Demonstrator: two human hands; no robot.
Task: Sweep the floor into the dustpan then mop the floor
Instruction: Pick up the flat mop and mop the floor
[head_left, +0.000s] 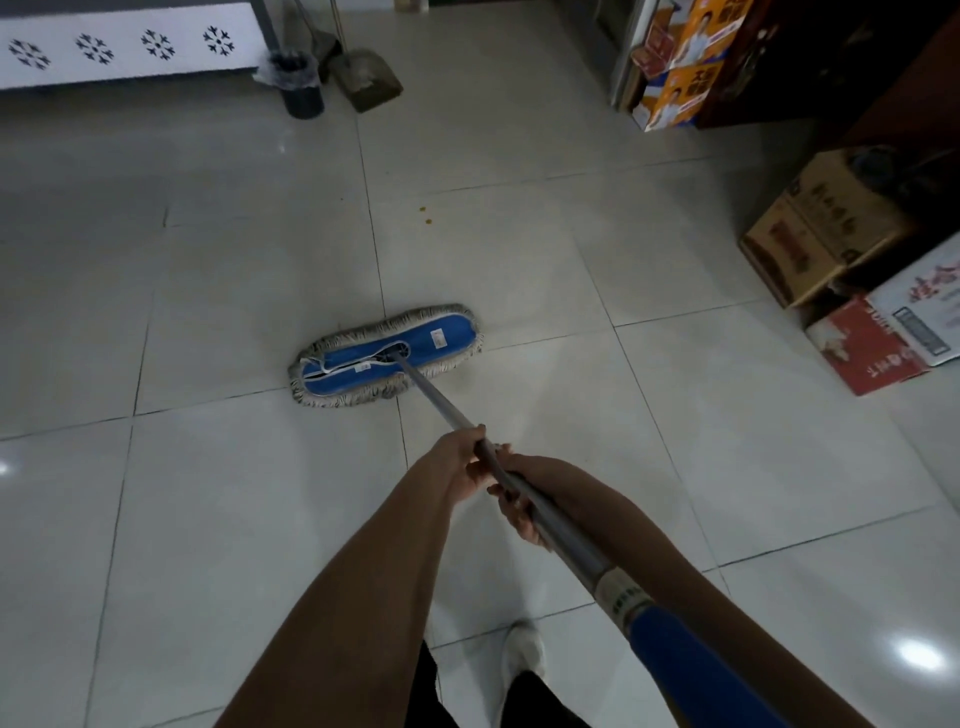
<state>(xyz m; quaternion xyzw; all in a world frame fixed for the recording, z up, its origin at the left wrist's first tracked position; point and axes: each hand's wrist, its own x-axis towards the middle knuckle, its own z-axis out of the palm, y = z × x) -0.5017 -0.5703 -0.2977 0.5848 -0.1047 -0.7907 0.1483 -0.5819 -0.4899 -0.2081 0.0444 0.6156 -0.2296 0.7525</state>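
The left hand (464, 460) and right hand (522, 496) both grip the mop handle (441, 400), the left nearer the mop head (363, 364), which lies flat on the floor (208, 291) ahead, long axis crosswise to the handle.

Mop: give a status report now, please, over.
Mop handle gripped by left hand and right hand. Mop head flat on floor tiles. Yellow crumbs beyond it, boxes at right.

Both hands on the mop handle (441, 397): left hand (465, 460) gripping ahead, right hand (524, 493) wrapped just behind it. The blue mop head (387, 353) lies flat on the tiled floor (208, 519). Dustpan (371, 78) and a lined bin (298, 83) sit together far back.
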